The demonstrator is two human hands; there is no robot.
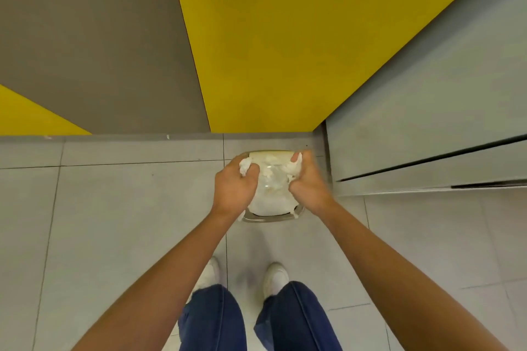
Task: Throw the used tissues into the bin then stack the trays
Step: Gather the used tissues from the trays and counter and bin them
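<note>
Above white shoes (276,276) and blue jeans (293,319), both forearms reach forward. The left hand (232,184) curls tight round a crumpled tissue (245,166), and the right hand (307,179) clenches a second tissue (293,165). Both hover directly over the small bin (271,218), whose lined mouth shows between them. Beyond stands a yellow panel (271,51).
</note>
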